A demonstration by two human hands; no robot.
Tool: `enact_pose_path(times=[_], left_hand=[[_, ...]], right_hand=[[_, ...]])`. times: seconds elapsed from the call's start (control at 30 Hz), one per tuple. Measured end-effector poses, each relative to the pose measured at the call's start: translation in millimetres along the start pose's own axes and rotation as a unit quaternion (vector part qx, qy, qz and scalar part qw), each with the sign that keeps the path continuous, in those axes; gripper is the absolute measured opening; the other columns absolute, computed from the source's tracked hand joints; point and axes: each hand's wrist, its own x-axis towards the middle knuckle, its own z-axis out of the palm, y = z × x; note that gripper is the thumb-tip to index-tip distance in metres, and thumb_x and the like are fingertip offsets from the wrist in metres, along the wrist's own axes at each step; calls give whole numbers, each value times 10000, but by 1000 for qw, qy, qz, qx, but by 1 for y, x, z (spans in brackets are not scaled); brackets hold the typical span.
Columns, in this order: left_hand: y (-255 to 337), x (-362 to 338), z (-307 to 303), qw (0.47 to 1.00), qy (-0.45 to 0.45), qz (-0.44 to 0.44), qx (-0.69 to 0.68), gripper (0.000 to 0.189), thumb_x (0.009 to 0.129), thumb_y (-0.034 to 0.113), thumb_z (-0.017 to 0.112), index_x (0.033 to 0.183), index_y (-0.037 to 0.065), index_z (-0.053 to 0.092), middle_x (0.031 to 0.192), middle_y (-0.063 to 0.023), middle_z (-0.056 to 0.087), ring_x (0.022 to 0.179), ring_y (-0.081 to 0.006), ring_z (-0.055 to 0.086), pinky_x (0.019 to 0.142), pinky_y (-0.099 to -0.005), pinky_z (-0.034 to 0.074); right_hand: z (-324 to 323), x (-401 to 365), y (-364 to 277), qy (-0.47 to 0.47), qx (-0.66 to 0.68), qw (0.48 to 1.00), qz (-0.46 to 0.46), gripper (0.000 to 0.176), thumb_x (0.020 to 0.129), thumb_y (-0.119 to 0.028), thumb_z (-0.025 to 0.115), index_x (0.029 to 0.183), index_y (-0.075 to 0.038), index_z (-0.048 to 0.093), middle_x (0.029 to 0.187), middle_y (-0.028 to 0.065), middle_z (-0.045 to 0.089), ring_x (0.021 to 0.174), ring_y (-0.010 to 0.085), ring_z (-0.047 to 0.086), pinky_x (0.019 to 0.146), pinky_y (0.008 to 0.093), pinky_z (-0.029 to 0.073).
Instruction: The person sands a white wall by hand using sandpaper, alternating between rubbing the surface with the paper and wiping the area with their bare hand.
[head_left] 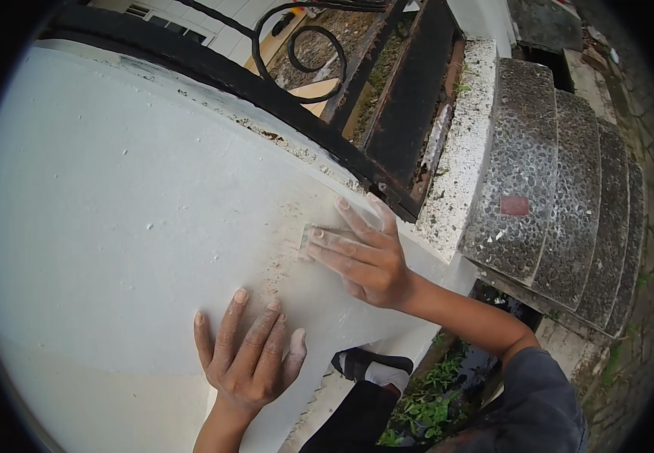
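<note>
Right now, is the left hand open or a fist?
Open: the left hand has its fingers stretched out over the white wall.

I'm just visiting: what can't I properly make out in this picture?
All in the head view:
- The flat pad: mostly hidden under the fingers of the right hand, so its full shape can't be told.
- The left hand's palm: hidden by the back of the hand.
- The pale wall's far left end: cut off by the dark lens rim.
- The black railing's upper part: cut off by the top edge.
</note>
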Motion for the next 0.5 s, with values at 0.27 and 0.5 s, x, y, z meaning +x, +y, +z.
enact_pose_path(times=[0.27, 0.5], left_hand=[[1, 1, -1, 1000, -8, 1, 2, 124, 696, 156, 698, 792, 95, 649, 918, -26, 693, 1127, -328, 556, 1094, -537, 193], [2, 2, -2, 1000, -10, -5, 1, 126, 697, 157, 700, 792, 89, 651, 921, -32, 693, 1129, -330, 553, 1095, -534, 192]], right_hand=[[-1, 3, 4, 42, -13, 993, 106, 325, 835, -74, 539, 1123, -184, 643, 1214, 0, 610, 1295, 275, 418, 1069, 544, 170], [0, 2, -3, 48, -16, 994, 98, 285, 832, -127, 559, 1092, -201, 651, 1167, -28, 634, 1266, 247, 458, 1082, 525, 156]])
